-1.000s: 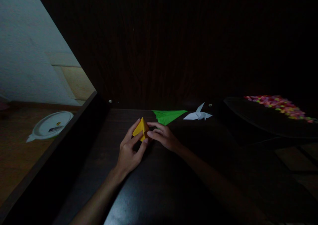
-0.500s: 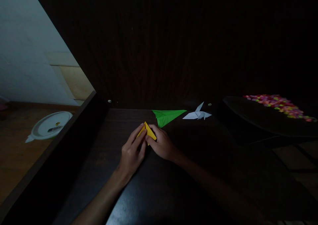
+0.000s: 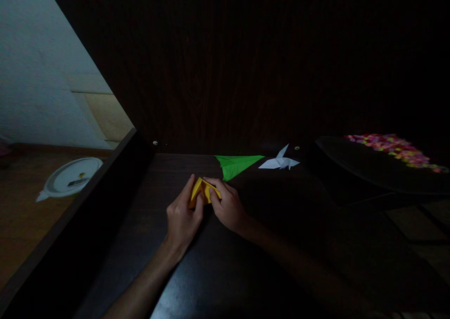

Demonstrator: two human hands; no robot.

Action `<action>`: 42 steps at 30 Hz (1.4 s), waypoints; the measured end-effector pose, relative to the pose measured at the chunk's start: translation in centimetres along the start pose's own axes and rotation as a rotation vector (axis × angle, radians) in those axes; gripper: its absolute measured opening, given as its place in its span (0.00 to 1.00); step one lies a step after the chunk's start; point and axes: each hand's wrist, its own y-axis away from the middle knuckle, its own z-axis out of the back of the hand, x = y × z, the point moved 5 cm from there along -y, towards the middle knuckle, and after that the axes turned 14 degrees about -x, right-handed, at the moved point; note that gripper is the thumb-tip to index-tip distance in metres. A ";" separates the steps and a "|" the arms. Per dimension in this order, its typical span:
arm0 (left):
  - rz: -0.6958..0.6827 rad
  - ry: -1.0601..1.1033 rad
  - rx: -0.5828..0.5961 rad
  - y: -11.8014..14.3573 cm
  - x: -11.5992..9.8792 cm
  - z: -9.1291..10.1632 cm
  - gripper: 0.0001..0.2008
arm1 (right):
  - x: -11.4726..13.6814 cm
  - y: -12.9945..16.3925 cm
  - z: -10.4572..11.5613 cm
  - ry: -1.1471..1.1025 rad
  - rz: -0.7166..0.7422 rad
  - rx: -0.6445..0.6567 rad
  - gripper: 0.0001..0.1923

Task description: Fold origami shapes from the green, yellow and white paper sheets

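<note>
A small folded piece of yellow paper (image 3: 206, 193) is held between both hands over the dark wooden surface (image 3: 147, 225). My left hand (image 3: 183, 212) pinches its left side, thumb in front and fingers behind. On the right side, my right hand (image 3: 230, 207) grips the paper between thumb and fingers. The paper's front is spread, with a fold standing up in the middle. Just beyond my right hand lies a green folded paper plane (image 3: 236, 166). To its right rests a white origami bird (image 3: 280, 161) with one point sticking up.
A dark upright panel (image 3: 218, 75) rises behind the papers. A raised wooden edge (image 3: 77, 206) bounds the left side. Beyond it, a white round lid (image 3: 72, 177) is on the floor. Pink and yellow flowers (image 3: 397, 150) lie on a dark curved object at right.
The yellow paper has gone from a pointed, diamond-like shape to a spread, opened one. My left hand has shifted slightly left, and its thumb now presses the paper's front.
</note>
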 end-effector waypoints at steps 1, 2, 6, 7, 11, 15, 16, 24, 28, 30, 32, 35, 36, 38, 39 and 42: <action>0.021 0.014 0.003 -0.1 0.2 0.0 0.23 | 0.1 -0.1 0.1 -0.011 0.014 -0.009 0.20; 0.043 0.034 0.008 -0.1 0.4 0.1 0.22 | 0.1 -0.2 0.3 -0.022 0.026 -0.021 0.21; 0.128 0.122 -0.001 -0.4 0.8 0.1 0.18 | 0.2 -0.7 0.8 -0.064 0.047 -0.044 0.23; 0.139 0.139 -0.011 -0.5 0.8 0.1 0.17 | 0.3 -0.8 0.9 -0.068 0.052 -0.049 0.23; 0.160 0.168 -0.056 -0.6 0.8 0.2 0.17 | 0.9 -0.5 0.9 -0.071 0.101 -0.043 0.24; 0.164 0.163 -0.111 -0.5 0.8 0.5 0.17 | 1.8 0.5 0.4 -0.079 0.187 -0.021 0.26; 0.153 0.163 -0.120 -0.5 0.7 0.5 0.17 | 1.9 0.7 0.2 -0.073 0.202 -0.020 0.26; 0.026 0.147 -0.179 -0.3 -0.2 1.0 0.17 | 2.2 1.6 0.1 -0.011 0.251 -0.051 0.31; 0.095 0.207 -0.174 -0.3 0.3 1.0 0.19 | 2.0 1.4 0.4 -0.015 0.251 -0.078 0.31; 0.171 0.273 -0.136 -0.7 0.9 1.0 0.20 | 1.9 0.9 0.8 -0.055 0.258 -0.089 0.30; 0.283 0.358 -0.055 -1.2 1.5 0.7 0.19 | 1.6 -0.1 1.5 -0.115 0.231 -0.076 0.28; 0.467 0.485 0.099 -1.8 2.1 0.0 0.16 | 0.5 -1.8 2.6 -0.199 0.084 -0.009 0.19; 0.519 0.526 0.141 -2.0 2.1 -0.1 0.18 | 0.2 -2.3 2.9 -0.243 0.029 0.025 0.16; 0.605 0.600 0.207 -2.0 1.9 -0.4 0.22 | -0.2 -3.0 3.3 -0.371 -0.038 0.142 0.15; 0.644 0.637 0.225 -1.9 1.7 -0.5 0.24 | -0.2 -3.2 3.4 -0.434 -0.056 0.198 0.15; 0.748 0.729 0.219 -1.6 1.4 -0.6 0.28 | -0.5 -3.4 3.6 -0.548 -0.143 0.315 0.15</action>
